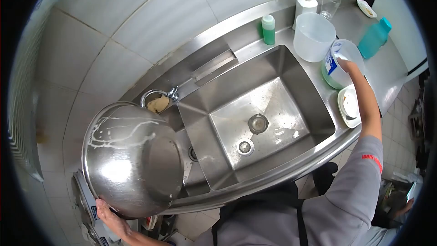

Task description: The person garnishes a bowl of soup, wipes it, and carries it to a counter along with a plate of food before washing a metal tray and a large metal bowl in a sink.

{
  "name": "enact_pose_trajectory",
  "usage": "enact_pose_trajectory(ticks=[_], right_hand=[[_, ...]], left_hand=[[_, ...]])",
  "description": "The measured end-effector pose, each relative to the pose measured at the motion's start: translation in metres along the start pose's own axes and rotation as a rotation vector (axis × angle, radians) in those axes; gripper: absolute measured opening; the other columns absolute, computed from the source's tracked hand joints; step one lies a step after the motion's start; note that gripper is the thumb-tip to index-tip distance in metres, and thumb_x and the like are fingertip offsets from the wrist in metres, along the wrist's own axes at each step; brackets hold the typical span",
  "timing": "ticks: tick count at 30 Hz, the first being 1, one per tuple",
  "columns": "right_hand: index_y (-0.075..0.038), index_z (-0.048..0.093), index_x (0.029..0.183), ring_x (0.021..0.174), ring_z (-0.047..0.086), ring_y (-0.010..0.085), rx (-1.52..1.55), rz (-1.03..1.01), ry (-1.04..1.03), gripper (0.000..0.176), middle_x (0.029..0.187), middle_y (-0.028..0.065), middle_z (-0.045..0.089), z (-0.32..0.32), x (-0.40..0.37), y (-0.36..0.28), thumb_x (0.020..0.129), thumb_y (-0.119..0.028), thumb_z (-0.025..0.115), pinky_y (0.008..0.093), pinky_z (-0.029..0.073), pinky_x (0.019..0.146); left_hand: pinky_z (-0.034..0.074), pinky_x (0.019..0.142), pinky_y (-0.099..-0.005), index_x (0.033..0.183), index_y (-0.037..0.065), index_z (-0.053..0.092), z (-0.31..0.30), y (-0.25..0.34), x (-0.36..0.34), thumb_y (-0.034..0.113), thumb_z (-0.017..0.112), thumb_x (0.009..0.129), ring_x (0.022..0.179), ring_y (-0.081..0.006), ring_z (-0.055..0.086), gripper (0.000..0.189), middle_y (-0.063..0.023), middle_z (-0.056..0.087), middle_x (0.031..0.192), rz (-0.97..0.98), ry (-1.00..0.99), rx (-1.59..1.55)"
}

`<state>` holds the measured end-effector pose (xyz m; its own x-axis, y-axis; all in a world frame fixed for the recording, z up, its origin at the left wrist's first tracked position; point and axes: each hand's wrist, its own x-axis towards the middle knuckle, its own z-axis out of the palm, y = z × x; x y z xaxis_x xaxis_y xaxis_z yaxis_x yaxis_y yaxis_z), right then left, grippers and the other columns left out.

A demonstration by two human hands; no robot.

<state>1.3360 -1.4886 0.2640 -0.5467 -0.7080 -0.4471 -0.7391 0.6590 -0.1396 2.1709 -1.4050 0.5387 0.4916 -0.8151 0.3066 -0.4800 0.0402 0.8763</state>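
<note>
Large metal bowl (145,168), tipped on its side with its outer bottom showing, stands over the left end of the sink counter (389,75). The left hand (109,218) is closed on its lower rim, near the counter's front edge; some fingers are hidden. The right hand (348,65) reaches into a labelled plastic tub (334,74) by the counter's right end; its fingertips are out of sight, so I cannot tell whether it holds anything.

White streaks on the bowl suggest that soaping is in hand. The next move seems to call for a steady left grip and a right hand lifted clear of the tub's rim.

Stacked dishes (349,104) sit close by that forearm, near the front edge. A clear tub (314,38) and a green bottle (269,31) stand toward the back edge. The wide basin (291,95) lies between the hands; the bowl crowds the faucet (173,93) and a beige sponge (158,104).
</note>
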Motion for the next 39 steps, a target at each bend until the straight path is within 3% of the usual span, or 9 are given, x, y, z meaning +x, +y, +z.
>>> enact_pose_trajectory(ticks=[6, 13, 19, 22, 26, 30, 35, 37, 39], right_hand=[[-0.007, 0.048, 0.113, 0.089, 0.056, 0.0293, -0.162, -0.525, 0.254, 0.039, 0.099, 0.0180, 0.059, 0.030, 0.042, 0.040, 0.074, -0.013, 0.048, 0.0377, 0.043, 0.078], [-0.002, 0.052, 0.107, 0.070, 0.050, 0.0128, 0.334, -0.427, 0.141, 0.045, 0.081, 0.0065, 0.054, -0.122, -0.147, -0.092, 0.064, -0.006, 0.038, 0.0258, 0.043, 0.066], [-0.009, 0.050, 0.110, 0.088, 0.053, 0.0223, 0.385, -0.916, 0.158, 0.042, 0.095, 0.0135, 0.055, -0.062, -0.246, -0.245, 0.069, -0.006, 0.038, 0.0328, 0.042, 0.080], [-0.010, 0.051, 0.110, 0.093, 0.049, 0.0329, 0.339, -0.925, 0.224, 0.040, 0.097, 0.0180, 0.053, 0.016, -0.246, -0.307, 0.071, -0.012, 0.041, 0.0392, 0.040, 0.084], [-0.009, 0.057, 0.098, 0.094, 0.045, 0.0343, 0.474, -0.851, 0.675, 0.032, 0.100, 0.0148, 0.050, 0.094, -0.281, -0.353, 0.075, -0.031, 0.055, 0.0452, 0.037, 0.081], [-0.006, 0.059, 0.083, 0.088, 0.049, 0.0328, 0.592, -0.740, 0.757, 0.030, 0.093, 0.0155, 0.052, 0.112, -0.239, -0.370, 0.074, -0.035, 0.059, 0.0440, 0.039, 0.073], [-0.004, 0.059, 0.074, 0.082, 0.053, 0.0304, 0.742, -0.580, 0.651, 0.025, 0.085, 0.0162, 0.054, 0.118, -0.205, -0.378, 0.072, -0.029, 0.062, 0.0403, 0.043, 0.068], [-0.004, 0.058, 0.073, 0.082, 0.052, 0.0310, 0.565, -0.923, 0.810, 0.024, 0.084, 0.0155, 0.053, 0.129, -0.262, -0.383, 0.071, -0.028, 0.062, 0.0400, 0.043, 0.070], [-0.005, 0.058, 0.075, 0.082, 0.052, 0.0321, 0.531, -0.895, 0.770, 0.023, 0.085, 0.0157, 0.054, 0.118, -0.265, -0.382, 0.070, -0.027, 0.063, 0.0398, 0.043, 0.072]], left_hand=[[0.035, 0.062, -0.0228, 0.080, 0.001, 0.053, 0.039, 0.003, -0.012, 0.028, 0.051, 0.087, 0.069, -0.0075, 0.041, 0.028, 0.0015, 0.048, 0.074, 0.049, -0.101, 0.023], [0.035, 0.062, -0.0196, 0.090, 0.000, 0.056, 0.136, 0.041, -0.019, 0.026, 0.050, 0.088, 0.069, -0.0044, 0.041, 0.027, 0.0040, 0.050, 0.075, 0.026, -0.775, -0.044], [0.039, 0.068, -0.0225, 0.092, -0.001, 0.055, 0.270, -0.029, -0.038, 0.023, 0.042, 0.092, 0.074, -0.0057, 0.046, 0.027, 0.0004, 0.056, 0.081, -0.094, -1.068, -0.347], [0.039, 0.066, -0.0242, 0.089, -0.001, 0.054, 0.324, -0.066, -0.053, 0.023, 0.041, 0.092, 0.069, -0.0073, 0.046, 0.028, -0.0010, 0.055, 0.076, -0.046, -1.063, -0.378], [0.037, 0.056, -0.0296, 0.083, -0.001, 0.052, 0.348, -0.089, -0.065, 0.029, 0.041, 0.091, 0.061, -0.0095, 0.039, 0.032, -0.0043, 0.047, 0.061, 0.149, -0.979, -0.267], [0.036, 0.055, -0.0390, 0.074, -0.002, 0.046, 0.323, -0.086, -0.080, 0.031, 0.038, 0.091, 0.052, -0.0286, 0.041, 0.037, -0.0174, 0.042, 0.056, 0.336, -0.924, -0.133], [0.034, 0.053, -0.0318, 0.073, -0.002, 0.045, 0.299, -0.089, -0.079, 0.034, 0.040, 0.091, 0.056, -0.0149, 0.034, 0.041, -0.0089, 0.037, 0.056, 0.335, -0.969, -0.089], [0.034, 0.053, -0.0307, 0.075, -0.002, 0.046, 0.292, -0.094, -0.080, 0.032, 0.041, 0.091, 0.056, -0.0140, 0.033, 0.038, -0.0084, 0.036, 0.057, 0.259, -0.970, -0.105], [0.034, 0.052, -0.0290, 0.078, -0.002, 0.049, 0.283, -0.107, -0.080, 0.029, 0.042, 0.090, 0.056, -0.0119, 0.034, 0.034, -0.0051, 0.037, 0.057, 0.195, -1.001, -0.132]])
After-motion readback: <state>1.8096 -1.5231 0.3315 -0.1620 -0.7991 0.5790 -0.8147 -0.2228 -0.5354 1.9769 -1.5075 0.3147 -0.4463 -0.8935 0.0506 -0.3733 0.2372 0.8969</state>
